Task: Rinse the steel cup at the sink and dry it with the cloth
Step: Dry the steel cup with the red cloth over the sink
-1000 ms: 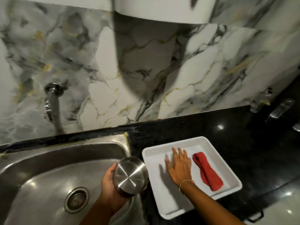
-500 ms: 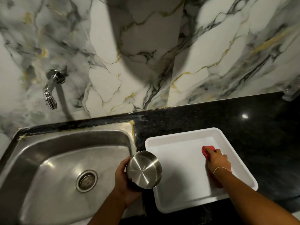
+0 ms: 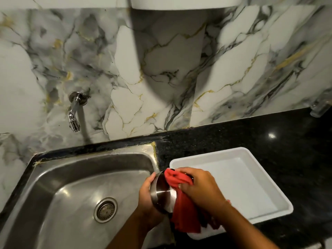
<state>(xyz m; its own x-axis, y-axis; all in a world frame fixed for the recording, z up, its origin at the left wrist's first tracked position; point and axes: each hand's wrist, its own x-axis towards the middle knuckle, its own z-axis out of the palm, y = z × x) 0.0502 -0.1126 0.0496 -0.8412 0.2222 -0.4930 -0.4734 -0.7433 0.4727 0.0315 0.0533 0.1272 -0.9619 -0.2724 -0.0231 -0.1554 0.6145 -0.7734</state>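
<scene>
- i read the steel cup (image 3: 162, 192) as lying on its side, bottom disc toward the camera; its long axis runs away from me, above the seam between the sink (image 3: 86, 169) rim and the white tray (image 3: 265, 180).
- left hand (image 3: 146, 196) cradles the cup from the sink side, fingers wrapped round the wall, thumb at the upper edge.
- right hand (image 3: 201, 190) comes in from the tray side, fingers bunched and pinching the red cloth (image 3: 179, 180) against the cup's bottom and right flank; the loose tail hangs below toward the bench (image 3: 233, 135).
- key relation: the cloth lies right of the cup and touches it, so the right hand is the wiping hand and the left the holding one. my guess is that the next rub travels round the wall, or the left hand turns the cup.
- versus half a second ago: the right hand was then on the cloth inside the tray, well apart from the cup; now the cloth is lifted out and pressed to the steel. the tray now looks bare. left grip much the same.
- tap (image 3: 73, 112): no water seen running. rinse judged done, drying just begun.
</scene>
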